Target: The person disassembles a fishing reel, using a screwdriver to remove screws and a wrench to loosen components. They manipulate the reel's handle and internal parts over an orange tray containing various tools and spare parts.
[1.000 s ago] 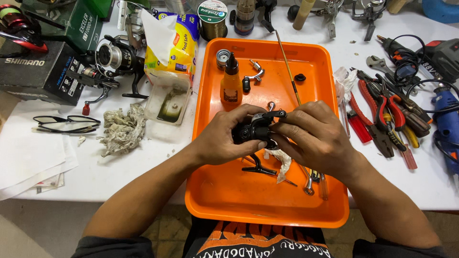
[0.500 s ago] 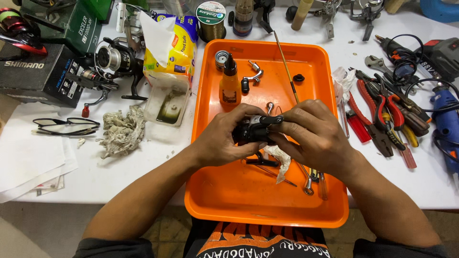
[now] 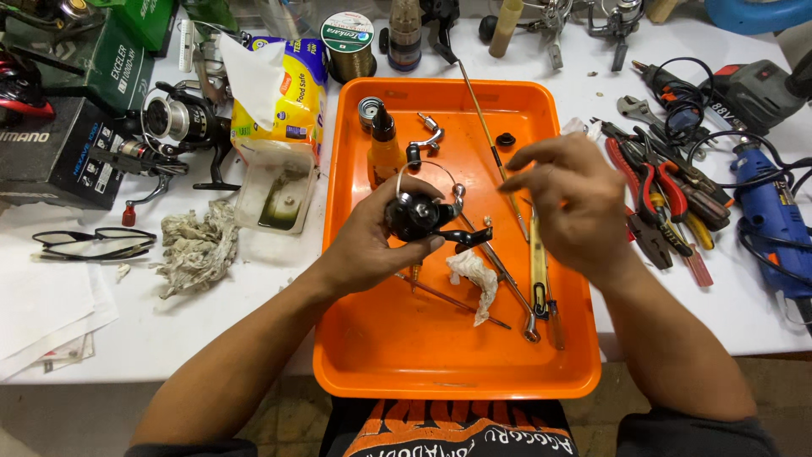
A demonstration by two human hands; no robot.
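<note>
My left hand (image 3: 368, 241) grips a black fishing reel body (image 3: 420, 216) with a thin wire bail, held over the orange tray (image 3: 381, 355). My right hand (image 3: 571, 199) hovers just right of the reel, fingers apart and holding nothing that I can see. Under the reel lie a crumpled white tissue (image 3: 475, 275), a thin rod and several long tools (image 3: 539, 275). A small orange bottle (image 3: 383, 148), a metal handle part (image 3: 427, 135) and a black ring (image 3: 506, 140) sit at the tray's far end.
Left of the tray are a dirty rag (image 3: 194, 245), a clear tub (image 3: 275, 195), another spinning reel (image 3: 173, 127), glasses (image 3: 89, 244) and boxes. Pliers and screwdrivers (image 3: 660, 203) and a blue power drill (image 3: 774, 220) lie to the right. Line spool (image 3: 348, 42) at the back.
My right hand has let go of the reel and moved up and right. The left hand now holds the reel alone, turned so its bail wire shows.
</note>
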